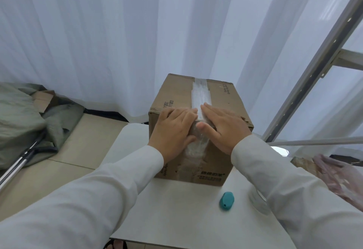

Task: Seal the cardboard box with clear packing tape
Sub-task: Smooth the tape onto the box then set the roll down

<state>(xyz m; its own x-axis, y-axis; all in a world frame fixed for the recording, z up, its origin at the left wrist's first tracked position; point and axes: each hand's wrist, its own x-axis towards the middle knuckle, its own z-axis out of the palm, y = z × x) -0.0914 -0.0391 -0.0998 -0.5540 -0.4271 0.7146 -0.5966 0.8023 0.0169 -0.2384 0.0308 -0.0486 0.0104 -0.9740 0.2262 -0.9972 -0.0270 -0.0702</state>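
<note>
A brown cardboard box (222, 101) stands on a small white table (176, 209), its flaps closed. A strip of clear packing tape (199, 93) runs along the top seam and down the near face. My left hand (172, 128) lies flat over the box's near top edge, left of the tape. My right hand (222, 126) lies flat to the right of the strip, its thumb touching the tape at the edge. Both hands press on the box with fingers extended and hold nothing. A clear tape roll (257, 199) lies on the table, partly hidden by my right sleeve.
A small teal cutter (226, 200) lies on the table near the box's front right. White curtains hang behind. A green cloth heap (23, 119) and metal poles (17, 164) lie on the floor at left. A metal frame (314, 71) stands at right, a pink plastic bag (341, 180) below it.
</note>
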